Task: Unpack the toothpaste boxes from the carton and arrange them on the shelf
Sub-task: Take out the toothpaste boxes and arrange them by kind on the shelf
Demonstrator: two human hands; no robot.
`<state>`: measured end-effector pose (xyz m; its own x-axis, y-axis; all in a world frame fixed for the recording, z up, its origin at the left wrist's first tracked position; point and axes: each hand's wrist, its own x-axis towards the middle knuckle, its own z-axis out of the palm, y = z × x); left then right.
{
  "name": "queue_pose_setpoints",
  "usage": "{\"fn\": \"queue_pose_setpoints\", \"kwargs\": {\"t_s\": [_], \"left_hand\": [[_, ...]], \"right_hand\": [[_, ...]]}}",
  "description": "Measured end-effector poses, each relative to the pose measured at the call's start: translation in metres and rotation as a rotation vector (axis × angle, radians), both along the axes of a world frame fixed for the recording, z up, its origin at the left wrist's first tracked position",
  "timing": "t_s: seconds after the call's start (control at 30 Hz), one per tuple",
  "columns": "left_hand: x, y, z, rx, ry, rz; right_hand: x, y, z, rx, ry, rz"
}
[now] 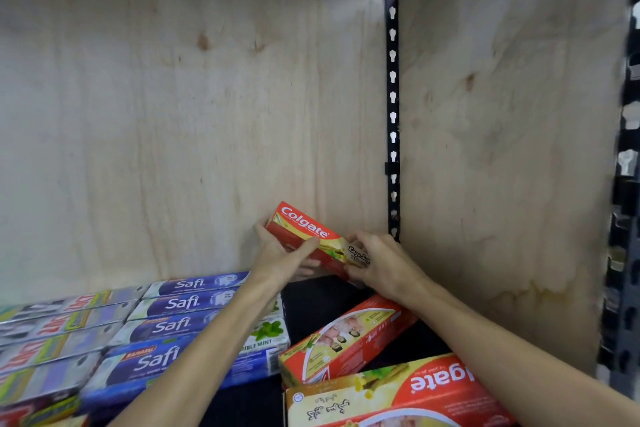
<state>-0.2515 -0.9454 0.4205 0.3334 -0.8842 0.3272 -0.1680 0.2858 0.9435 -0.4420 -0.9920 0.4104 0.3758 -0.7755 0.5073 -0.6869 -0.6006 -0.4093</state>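
A red and yellow Colgate toothpaste box (306, 227) is held tilted near the back of the shelf, close to the plywood back panel. My left hand (282, 255) grips its left part with the thumb across its face. My right hand (379, 262) grips its right end. Two more Colgate boxes lie loose on the dark shelf board (311, 302): one (343, 336) askew in the middle, another (391, 392) at the front. The carton is not in view.
Rows of blue Safi boxes (180, 303) lie flat at the left, with silver and red boxes (59, 326) further left. A black slotted upright (392, 114) stands in the back right corner beside a plywood side panel (502, 149).
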Motion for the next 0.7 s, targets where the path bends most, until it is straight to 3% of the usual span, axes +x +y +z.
{"fn": "queue_pose_setpoints", "kwargs": {"t_s": [0.1, 0.37, 0.57, 0.7], "left_hand": [[0.019, 0.002, 0.002, 0.012, -0.313, 0.199], [0.035, 0.000, -0.011, 0.152, -0.797, 0.421], [0.031, 0.004, -0.009, 0.269, -0.999, 0.489], [0.032, 0.001, -0.011, 0.240, -0.903, 0.449]], "right_hand": [[-0.002, -0.001, 0.000, -0.011, 0.059, -0.018], [-0.007, -0.011, 0.014, 0.226, 0.070, -0.103], [-0.002, -0.027, 0.020, 0.263, 0.214, -0.123], [0.007, -0.036, 0.012, 0.248, 0.213, -0.172]]}}
